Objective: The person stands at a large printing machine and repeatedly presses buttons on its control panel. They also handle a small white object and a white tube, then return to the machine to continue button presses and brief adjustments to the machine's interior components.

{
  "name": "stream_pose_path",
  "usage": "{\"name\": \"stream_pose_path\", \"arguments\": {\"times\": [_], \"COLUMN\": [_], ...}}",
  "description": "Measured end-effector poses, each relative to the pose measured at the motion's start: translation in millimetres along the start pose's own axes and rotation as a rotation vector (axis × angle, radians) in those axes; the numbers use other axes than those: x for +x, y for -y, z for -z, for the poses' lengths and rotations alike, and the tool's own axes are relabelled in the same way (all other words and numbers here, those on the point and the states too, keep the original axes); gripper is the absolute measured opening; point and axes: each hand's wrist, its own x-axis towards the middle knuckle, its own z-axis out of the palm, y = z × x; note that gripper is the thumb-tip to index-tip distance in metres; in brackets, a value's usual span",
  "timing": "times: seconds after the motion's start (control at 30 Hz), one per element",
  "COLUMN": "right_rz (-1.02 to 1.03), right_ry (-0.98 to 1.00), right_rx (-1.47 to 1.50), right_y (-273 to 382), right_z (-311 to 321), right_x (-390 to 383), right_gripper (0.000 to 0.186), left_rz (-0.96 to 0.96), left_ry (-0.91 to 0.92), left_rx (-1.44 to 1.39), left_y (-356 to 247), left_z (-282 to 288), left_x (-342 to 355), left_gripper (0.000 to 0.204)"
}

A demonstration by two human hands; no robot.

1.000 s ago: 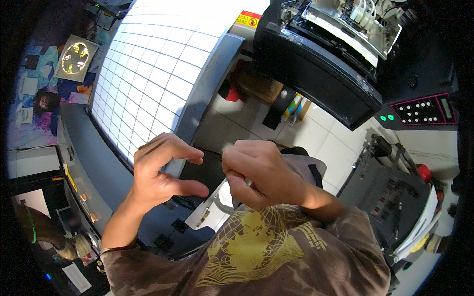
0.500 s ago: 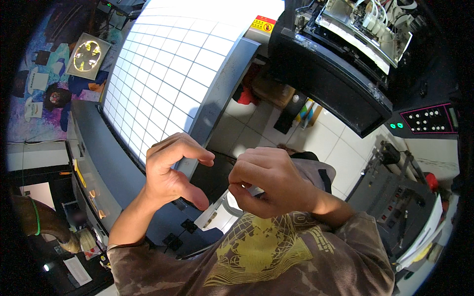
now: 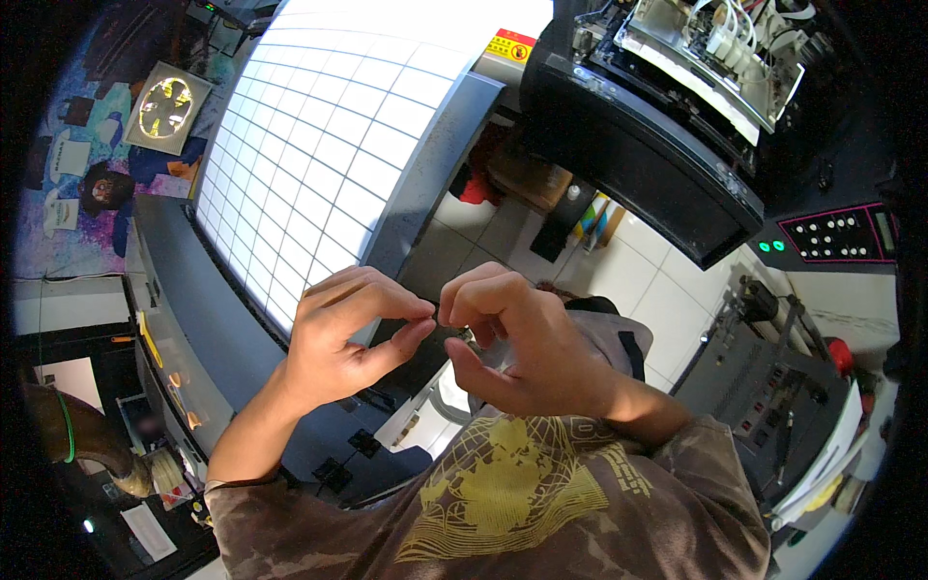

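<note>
My left hand (image 3: 353,333) is raised near the close corner of the lit grid-marked table (image 3: 329,145), its thumb and forefinger pinched together. Whatever may be between those fingertips is too small to make out. Just to the right, my right hand (image 3: 522,338) hangs at the same height with curled fingers and the thumb standing apart from them. Nothing shows in its grasp. Its fingertips come very close to the left fingertips; whether they touch I cannot tell. Both hands are in the air in front of my brown printed shirt (image 3: 503,493).
A black machine with an exposed carriage (image 3: 710,58) stands at the far right, beside a button panel (image 3: 839,235). Lower right is a dark grey equipment case (image 3: 754,406). A small fan (image 3: 166,108) sits far left. Yellow tools (image 3: 153,340) lie along the table's left side.
My left thumb and forefinger have closed from a wide gap into a pinch. My right thumb and fingers have parted from a closed curl. The hands have drawn closer together.
</note>
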Motion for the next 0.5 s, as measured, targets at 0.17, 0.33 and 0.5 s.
{"name": "stream_pose_path", "arguments": {"times": [0.17, 0.33, 0.5], "right_rz": [0.03, -0.001, -0.001], "right_ry": [0.012, -0.017, -0.01], "right_rx": [-0.047, 0.002, -0.047], "right_y": [-4.2, -5.2, -5.5], "right_z": [-1.0, -5.9, -9.0], "right_x": [-0.4, 1.8, 2.7], "right_gripper": [0.036, 0.033, 0.033], "left_rz": [0.003, 0.009, 0.009], "left_ry": [0.01, 0.02, 0.026], "left_rx": [0.023, 0.018, 0.028], "left_y": [0.6, 2.4, 4.6], "left_z": [-0.6, -1.2, -2.4], "left_x": [-1.1, -2.6, -4.1], "left_gripper": [0.015, 0.014, 0.015]}}
